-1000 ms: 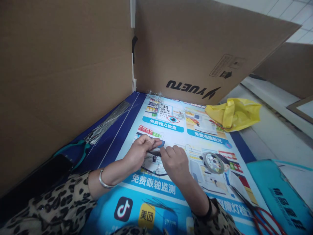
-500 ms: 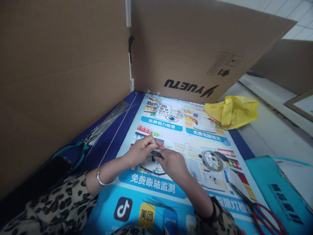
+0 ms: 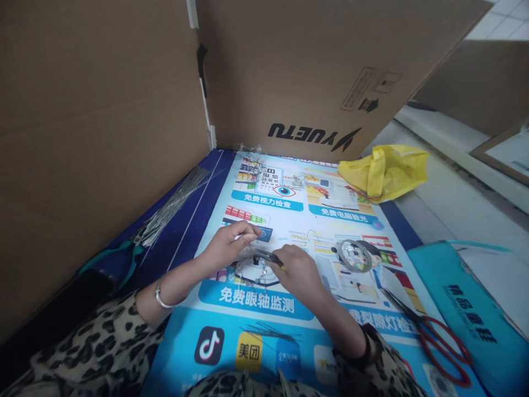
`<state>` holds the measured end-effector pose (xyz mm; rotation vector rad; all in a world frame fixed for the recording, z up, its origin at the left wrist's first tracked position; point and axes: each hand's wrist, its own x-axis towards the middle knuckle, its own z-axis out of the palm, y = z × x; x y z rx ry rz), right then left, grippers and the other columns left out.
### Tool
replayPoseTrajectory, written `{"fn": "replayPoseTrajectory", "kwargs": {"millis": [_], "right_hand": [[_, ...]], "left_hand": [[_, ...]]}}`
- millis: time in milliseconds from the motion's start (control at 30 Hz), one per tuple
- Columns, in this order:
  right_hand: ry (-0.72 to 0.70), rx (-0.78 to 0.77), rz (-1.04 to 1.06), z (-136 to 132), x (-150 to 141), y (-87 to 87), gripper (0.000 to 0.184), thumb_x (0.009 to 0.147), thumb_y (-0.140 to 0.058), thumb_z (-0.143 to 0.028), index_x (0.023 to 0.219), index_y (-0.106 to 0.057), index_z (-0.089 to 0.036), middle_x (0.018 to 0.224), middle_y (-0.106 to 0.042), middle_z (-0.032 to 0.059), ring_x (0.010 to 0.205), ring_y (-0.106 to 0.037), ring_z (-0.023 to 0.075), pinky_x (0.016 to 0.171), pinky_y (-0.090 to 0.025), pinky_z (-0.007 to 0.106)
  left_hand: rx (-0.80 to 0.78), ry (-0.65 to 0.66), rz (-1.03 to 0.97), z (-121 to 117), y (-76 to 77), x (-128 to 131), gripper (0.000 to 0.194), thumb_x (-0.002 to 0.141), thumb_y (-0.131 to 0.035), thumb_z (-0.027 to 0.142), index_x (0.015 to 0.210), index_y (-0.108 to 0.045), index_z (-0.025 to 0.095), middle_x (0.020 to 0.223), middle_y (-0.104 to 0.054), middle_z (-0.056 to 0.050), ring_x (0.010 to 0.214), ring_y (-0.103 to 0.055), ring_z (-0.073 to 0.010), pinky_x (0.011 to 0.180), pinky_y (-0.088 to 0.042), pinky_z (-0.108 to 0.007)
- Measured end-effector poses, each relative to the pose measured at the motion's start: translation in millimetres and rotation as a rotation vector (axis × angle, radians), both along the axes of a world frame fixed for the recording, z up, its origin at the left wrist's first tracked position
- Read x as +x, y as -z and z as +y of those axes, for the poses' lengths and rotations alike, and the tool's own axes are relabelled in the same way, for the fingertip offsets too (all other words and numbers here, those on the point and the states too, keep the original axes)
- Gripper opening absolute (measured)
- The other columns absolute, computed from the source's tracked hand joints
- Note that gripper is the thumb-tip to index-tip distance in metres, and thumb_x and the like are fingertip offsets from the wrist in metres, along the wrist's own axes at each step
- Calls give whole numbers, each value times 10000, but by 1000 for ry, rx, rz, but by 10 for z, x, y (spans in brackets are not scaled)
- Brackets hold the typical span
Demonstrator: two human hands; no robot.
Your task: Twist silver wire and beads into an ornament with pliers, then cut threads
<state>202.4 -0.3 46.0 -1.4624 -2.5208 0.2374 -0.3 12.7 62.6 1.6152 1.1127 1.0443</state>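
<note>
In my right hand point(image 3: 295, 273) is a pair of pliers point(image 3: 268, 257) with dark jaws and a bit of yellow on the handle; the jaws point left. My left hand point(image 3: 227, 242) is closed just left of the pliers, thumb and forefinger close together, on a thin wire strung with clear beads. That beaded wire point(image 3: 260, 278) hangs in a loose curve below the jaws, over the printed sheet point(image 3: 285, 226). Whether the jaws grip the wire is too small to tell.
Cardboard walls point(image 3: 289, 71) stand left and behind. A bundle of wires point(image 3: 171, 207) and teal-handled pliers point(image 3: 134, 253) lie left. Short dark wires point(image 3: 268, 331) lie near me. A tape roll point(image 3: 355, 256), red-handled scissors point(image 3: 444, 347), a yellow bag point(image 3: 392, 173) and a teal pouch point(image 3: 458, 309) are right.
My hands have drawn slightly apart, and more of the pliers' jaws shows between them. The left fingers have shifted left. The whole view has moved a little.
</note>
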Motion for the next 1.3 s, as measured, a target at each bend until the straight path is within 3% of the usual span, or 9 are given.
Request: {"fn": "replayPoseTrajectory", "kwargs": {"millis": [233,600,900,1100,1300], "right_hand": [[32,123,61,1,145,96,150,836,-564,-312,823,-628,-178,789,-597,42,792,-513,177,717,-352,274],[30,241,-31,-17,112,191,96,802,-604,-270,773,-640,-186,731,-617,30,722,-543,162,638,-326,263],[46,185,-59,-30,119,194,133,806,-613,-318,772,-641,-192,728,-627,17,703,-552,157,604,-305,264],[40,226,-90,-16,176,220,93,808,-595,-265,784,-643,-189,720,-615,19,701,-531,155,606,-292,270],[-23,307,-142,7,216,272,82,809,-558,-194,765,-626,-182,696,-590,25,704,-489,164,629,-285,293]], "left_hand": [[188,145,175,25,55,17,187,864,-486,262,727,-590,189,801,-599,-29,794,-543,-165,743,-394,-266],[190,138,296,22,116,31,196,868,-486,290,710,-559,198,783,-579,-23,782,-507,-166,723,-378,-283],[123,118,260,19,136,45,108,830,-529,257,758,-595,210,765,-590,-13,751,-535,-158,689,-383,-268],[157,145,365,-16,147,-123,94,797,-548,279,854,-561,206,833,-584,-25,809,-528,-183,747,-388,-295],[257,176,542,-69,287,-291,173,711,-589,216,878,-543,205,925,-583,-42,910,-500,-227,859,-356,-366]]}}
